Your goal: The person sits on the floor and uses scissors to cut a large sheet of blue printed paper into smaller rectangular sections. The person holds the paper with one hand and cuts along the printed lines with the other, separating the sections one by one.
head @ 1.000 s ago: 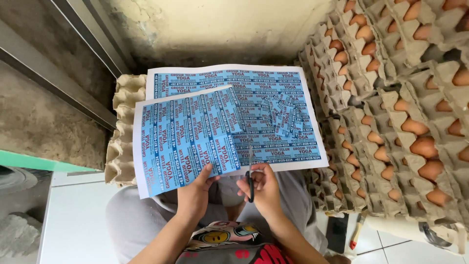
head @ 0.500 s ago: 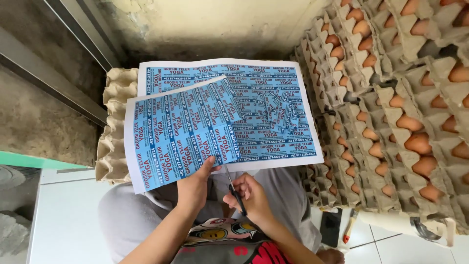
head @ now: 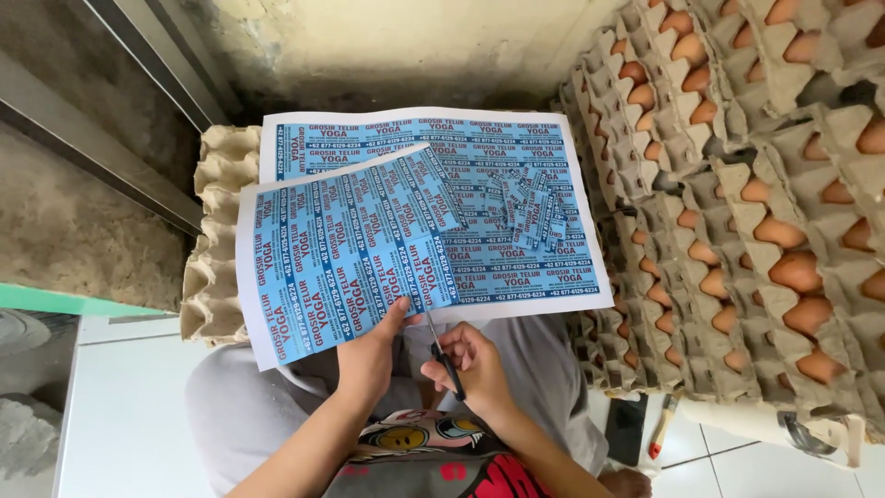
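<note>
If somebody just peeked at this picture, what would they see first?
Probably the bright blue sheet of printed labels in the middle, held at its lower edge by the left hand. Right beside it, the right hand grips dark scissors at the sheet's bottom edge. A second label sheet lies underneath on a stack of empty egg trays, and along the right side rise tall stacks of trays full of brown eggs.

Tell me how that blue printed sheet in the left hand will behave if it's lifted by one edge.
Probably floppy: the blue printed sheet looks like thin paper and lies flat over the egg-tray stack. Likely very light, since the left hand pinches just its lower edge. It may tear easily where the scissors in the right hand cut.
</note>
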